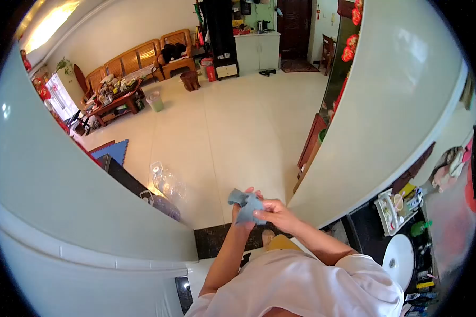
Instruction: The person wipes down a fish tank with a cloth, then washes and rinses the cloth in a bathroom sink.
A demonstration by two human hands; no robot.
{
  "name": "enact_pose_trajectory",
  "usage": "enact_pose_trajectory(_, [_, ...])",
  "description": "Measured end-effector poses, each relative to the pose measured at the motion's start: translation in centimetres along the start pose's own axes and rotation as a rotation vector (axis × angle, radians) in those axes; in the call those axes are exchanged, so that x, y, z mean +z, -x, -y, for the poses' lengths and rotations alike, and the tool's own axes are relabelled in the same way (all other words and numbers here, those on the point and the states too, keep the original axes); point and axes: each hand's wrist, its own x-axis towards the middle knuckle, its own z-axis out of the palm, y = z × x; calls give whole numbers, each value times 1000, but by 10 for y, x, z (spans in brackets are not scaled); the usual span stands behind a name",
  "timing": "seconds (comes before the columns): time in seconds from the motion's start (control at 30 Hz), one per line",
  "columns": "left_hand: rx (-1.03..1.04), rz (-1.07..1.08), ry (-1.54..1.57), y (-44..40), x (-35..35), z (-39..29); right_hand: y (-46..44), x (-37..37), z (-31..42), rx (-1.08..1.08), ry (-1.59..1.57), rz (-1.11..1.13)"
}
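Observation:
A crumpled blue-grey cloth [248,207] is between my two hands, held out in front of my body above the dark door threshold. My left hand [241,224] supports it from below and behind; the cloth covers most of the palm, and a few fingertips show past its top edge. From the right, my right hand [276,214] grips the cloth's side, with its thumb pressed on the front and the fingers behind.
Beyond the doorway lies a tiled floor [222,127]. Large clear plastic bottles [166,182] stand by the left wall. To my right are a washbasin [399,262] on a black counter and a white caddy [390,214] of toiletries. Further off stands a low table [116,103] loaded with items.

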Motion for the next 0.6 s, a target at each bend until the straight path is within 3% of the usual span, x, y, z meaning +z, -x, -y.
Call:
enact_pose_trajectory(0.03, [-73,44,-22,-4,20,-6,-14,0,-14,172,-406,133])
enact_pose_trajectory(0.07, [-105,-120,-283,-6,42,-10,-28,-2,-24,166,-404,130])
enact_pose_trajectory(0.13, [-140,-55,-439,-25,62,-23,-57,-5,-43,420,-825,131])
enact_pose_trajectory(0.27, [-60,226,-509,-81,71,-54,-126,-58,-99,328,-708,133])
enact_pose_trajectory(0.4, [-30,327,-600,-165,92,-93,-211,-117,-75,120,-627,480])
enact_pose_trajectory(0.47, [-30,380,-653,-206,108,-111,-253,-146,-61,94,-546,512])
enact_pose_trajectory(0.5, [18,308,-739,-216,117,-118,-267,-155,-57,80,-475,546])
enact_pose_trajectory(0.53, [68,241,-827,-226,126,-126,-282,-163,-56,74,-480,529])
enact_pose_trajectory(0.6, [73,146,-808,-243,143,-138,-313,-178,-57,114,-416,248])
